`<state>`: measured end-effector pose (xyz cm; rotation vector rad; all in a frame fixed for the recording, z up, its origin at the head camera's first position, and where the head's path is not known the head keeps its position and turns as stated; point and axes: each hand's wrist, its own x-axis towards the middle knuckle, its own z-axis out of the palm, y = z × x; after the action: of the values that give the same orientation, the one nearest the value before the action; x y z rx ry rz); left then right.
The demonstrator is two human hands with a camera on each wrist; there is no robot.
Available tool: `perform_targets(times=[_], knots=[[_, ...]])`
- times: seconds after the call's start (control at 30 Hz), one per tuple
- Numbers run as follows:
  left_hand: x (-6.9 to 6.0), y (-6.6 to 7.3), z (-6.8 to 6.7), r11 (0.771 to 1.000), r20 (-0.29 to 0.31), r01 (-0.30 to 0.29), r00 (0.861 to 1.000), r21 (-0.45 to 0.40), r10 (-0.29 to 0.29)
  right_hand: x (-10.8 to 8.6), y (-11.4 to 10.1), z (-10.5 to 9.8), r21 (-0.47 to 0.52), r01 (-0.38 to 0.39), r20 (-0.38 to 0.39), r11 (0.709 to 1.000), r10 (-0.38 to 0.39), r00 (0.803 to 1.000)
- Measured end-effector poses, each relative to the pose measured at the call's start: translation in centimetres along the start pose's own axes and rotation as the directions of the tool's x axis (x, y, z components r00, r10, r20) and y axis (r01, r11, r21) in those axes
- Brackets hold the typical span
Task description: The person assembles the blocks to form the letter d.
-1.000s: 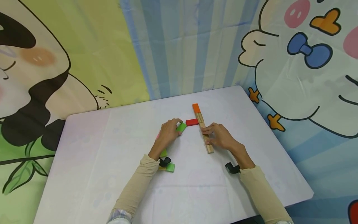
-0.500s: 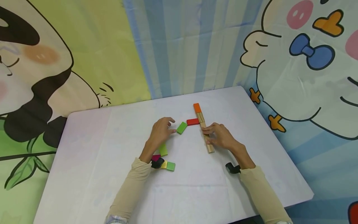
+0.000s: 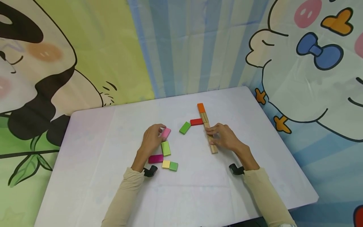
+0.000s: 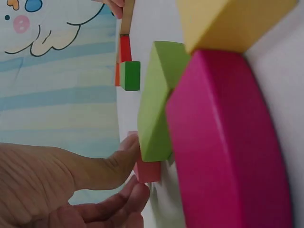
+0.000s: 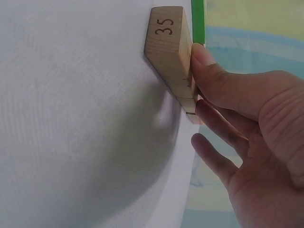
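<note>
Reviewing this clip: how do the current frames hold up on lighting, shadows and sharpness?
Head view: fairly even light, soft shadows on the white tabletop; left wrist view: the magenta rectangular block looms large and looks slightly soft; right wrist view: a broad, soft shadow crosses the tabletop, yet the 35 on the pale wooden block is readable.

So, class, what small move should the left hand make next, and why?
Probably carry the pink block toward the dark green block: the left hand pinches the pink one, and the dark green block's nearer end is free. The right hand touches the wooden row.
</note>
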<state>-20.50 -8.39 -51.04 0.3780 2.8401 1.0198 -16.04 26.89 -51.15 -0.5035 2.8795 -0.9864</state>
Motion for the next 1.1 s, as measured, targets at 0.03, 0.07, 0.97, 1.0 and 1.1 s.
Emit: perform_targets(times=[0.03,0.07,0.97,1.0,1.1], knots=[[0.1,0.0,0.1,1.0,0.005,0.004,1.0,-0.011,-0.004,0.1,-0.1,-0.1,0.0,-0.002,0.002,1.0,0.002,1.0],[0.2,0.0,0.1,1.0,0.009,0.006,1.0,-0.019,-0.006,0.1,-0.1,-0.1,0.0,-0.003,0.001,1.0,0.003,1.0],[-0.3,2.4,2.6,0.978,0.045,-0.122,0.992,0.169,0.115,0.1,0.1,0.1,-0.004,-0.008,0.006,1.0,0.008,1.0],[-0.4,2.5,2.6,0.977,0.043,-0.126,0.992,0.173,0.121,0.1,0.1,0.1,-0.002,-0.009,0.006,1.0,0.009,1.0],[-0.6,2.7,2.7,0.973,0.033,-0.134,0.991,0.186,0.13,0.0,0.0,0.0,-0.001,-0.015,0.006,1.0,0.015,1.0]])
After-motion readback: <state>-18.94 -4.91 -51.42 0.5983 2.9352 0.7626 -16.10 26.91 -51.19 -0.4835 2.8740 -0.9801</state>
